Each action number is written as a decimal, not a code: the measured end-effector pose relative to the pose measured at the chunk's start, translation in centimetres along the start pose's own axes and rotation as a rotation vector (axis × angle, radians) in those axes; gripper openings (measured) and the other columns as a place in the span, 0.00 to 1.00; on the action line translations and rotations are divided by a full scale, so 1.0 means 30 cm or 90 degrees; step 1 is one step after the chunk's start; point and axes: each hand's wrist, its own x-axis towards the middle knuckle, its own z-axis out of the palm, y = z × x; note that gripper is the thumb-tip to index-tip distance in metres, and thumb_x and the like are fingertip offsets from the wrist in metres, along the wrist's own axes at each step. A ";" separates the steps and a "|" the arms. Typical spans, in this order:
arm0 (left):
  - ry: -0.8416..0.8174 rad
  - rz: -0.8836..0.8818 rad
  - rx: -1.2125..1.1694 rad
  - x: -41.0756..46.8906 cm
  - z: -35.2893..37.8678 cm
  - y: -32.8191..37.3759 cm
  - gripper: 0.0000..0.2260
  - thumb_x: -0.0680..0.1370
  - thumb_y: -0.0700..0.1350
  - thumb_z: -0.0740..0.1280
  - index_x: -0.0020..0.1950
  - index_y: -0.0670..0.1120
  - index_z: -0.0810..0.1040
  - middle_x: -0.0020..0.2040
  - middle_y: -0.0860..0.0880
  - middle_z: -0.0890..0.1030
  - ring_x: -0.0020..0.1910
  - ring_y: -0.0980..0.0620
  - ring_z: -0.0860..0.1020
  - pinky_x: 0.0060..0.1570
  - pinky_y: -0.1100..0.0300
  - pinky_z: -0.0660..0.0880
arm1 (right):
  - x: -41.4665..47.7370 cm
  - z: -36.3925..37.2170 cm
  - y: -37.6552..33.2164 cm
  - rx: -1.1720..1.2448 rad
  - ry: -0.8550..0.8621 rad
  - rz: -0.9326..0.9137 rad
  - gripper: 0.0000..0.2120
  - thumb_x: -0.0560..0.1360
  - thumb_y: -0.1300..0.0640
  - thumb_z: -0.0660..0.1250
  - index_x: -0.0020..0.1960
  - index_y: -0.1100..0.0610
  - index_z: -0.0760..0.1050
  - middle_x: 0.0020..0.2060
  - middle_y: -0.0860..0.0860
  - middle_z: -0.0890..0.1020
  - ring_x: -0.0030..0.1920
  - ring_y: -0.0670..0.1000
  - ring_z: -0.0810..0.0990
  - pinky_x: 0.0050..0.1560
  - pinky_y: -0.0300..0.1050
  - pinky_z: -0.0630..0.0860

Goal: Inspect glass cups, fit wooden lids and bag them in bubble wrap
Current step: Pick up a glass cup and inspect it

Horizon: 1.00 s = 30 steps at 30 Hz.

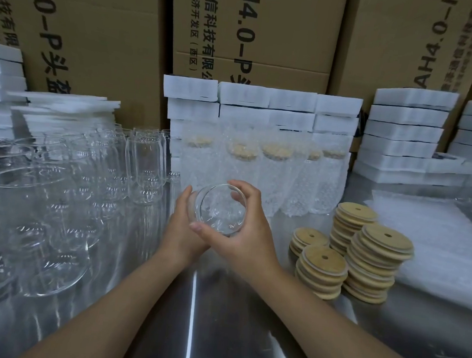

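- Inspecting is the step in hand: the glass cup (220, 210) is held tilted above the counter (218, 318), mouth turned toward the camera.
- Hands: the left hand (180, 225) cradles the cup's far-left wall. The right hand (246, 236) wraps the near-right wall, with its thumb lying across below the rim. Both grip the cup; neither is free.
- Recommended: turn the cup slowly between the palms so that the whole rim and base pass under the light. Keep fingers off the mouth, where a chip would matter for lid fit.
- Recommended: hold it low over the counter. Bare glass is slick and a drop would be costly.
- Next need, as judged: a wooden lid from the wooden lids (370, 254) stacked just right of the hands, then a bag from the bubble wrap (435, 251) beyond them.
- Not determinable: whether the rim carries chips or cracks, as glare and transparency defeat it.
- Obscured: the left fingers sit behind the cup.
- Unclear: the bare cups (67, 193) at left overlap and cannot be counted.
- Unclear: the bagged cups (271, 176) behind show their lids only dimly through the wrap.
- Cut off: the bubble wrap runs out of the right edge.
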 end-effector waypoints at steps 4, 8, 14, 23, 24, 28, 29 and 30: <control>-0.014 -0.013 0.046 -0.013 0.002 -0.019 0.49 0.60 0.54 0.74 0.78 0.46 0.56 0.66 0.45 0.75 0.63 0.47 0.77 0.64 0.46 0.73 | 0.002 0.002 -0.003 0.028 0.022 0.035 0.40 0.53 0.29 0.71 0.60 0.38 0.61 0.60 0.35 0.71 0.63 0.35 0.70 0.62 0.40 0.71; -0.049 0.016 0.031 0.004 0.010 -0.023 0.41 0.63 0.52 0.75 0.73 0.43 0.66 0.65 0.41 0.76 0.61 0.44 0.78 0.60 0.44 0.75 | 0.010 -0.005 -0.007 0.098 0.037 0.037 0.36 0.54 0.33 0.73 0.56 0.38 0.62 0.57 0.35 0.73 0.60 0.32 0.71 0.56 0.26 0.67; -0.043 0.009 0.043 -0.025 0.011 -0.028 0.55 0.57 0.57 0.75 0.79 0.50 0.53 0.66 0.42 0.75 0.62 0.48 0.77 0.51 0.73 0.72 | 0.011 -0.001 -0.006 0.176 0.073 0.034 0.33 0.55 0.35 0.75 0.54 0.42 0.64 0.57 0.41 0.75 0.61 0.37 0.73 0.58 0.28 0.67; -0.040 0.008 0.000 -0.043 0.010 -0.026 0.62 0.49 0.62 0.78 0.78 0.57 0.52 0.75 0.48 0.63 0.71 0.56 0.66 0.71 0.46 0.67 | 0.026 0.004 0.010 0.261 0.119 0.056 0.26 0.57 0.38 0.75 0.46 0.44 0.66 0.50 0.44 0.78 0.56 0.40 0.78 0.63 0.34 0.71; -0.035 0.010 0.007 -0.045 0.012 -0.024 0.62 0.49 0.62 0.78 0.78 0.58 0.52 0.75 0.48 0.63 0.70 0.57 0.65 0.71 0.47 0.66 | 0.028 0.004 0.011 0.272 0.122 0.058 0.25 0.58 0.38 0.75 0.46 0.45 0.66 0.49 0.44 0.79 0.55 0.41 0.79 0.64 0.36 0.72; -0.034 0.017 0.021 -0.050 0.019 -0.018 0.62 0.49 0.65 0.78 0.78 0.56 0.53 0.73 0.48 0.65 0.71 0.53 0.67 0.71 0.47 0.67 | 0.045 -0.009 0.009 0.293 0.149 0.065 0.18 0.64 0.40 0.74 0.43 0.47 0.69 0.42 0.42 0.81 0.47 0.41 0.81 0.50 0.35 0.75; -0.037 0.016 0.015 -0.050 0.022 -0.017 0.62 0.49 0.64 0.78 0.78 0.55 0.53 0.72 0.48 0.66 0.71 0.51 0.68 0.71 0.47 0.67 | 0.048 -0.014 0.010 0.291 0.153 0.061 0.16 0.67 0.41 0.73 0.42 0.48 0.70 0.39 0.40 0.81 0.44 0.39 0.80 0.47 0.32 0.74; -0.037 0.018 0.006 -0.051 0.023 -0.018 0.63 0.50 0.63 0.80 0.78 0.53 0.53 0.71 0.49 0.68 0.70 0.51 0.69 0.71 0.48 0.67 | 0.051 -0.017 0.011 0.290 0.155 0.057 0.14 0.70 0.43 0.72 0.42 0.50 0.70 0.38 0.39 0.80 0.43 0.39 0.80 0.46 0.31 0.73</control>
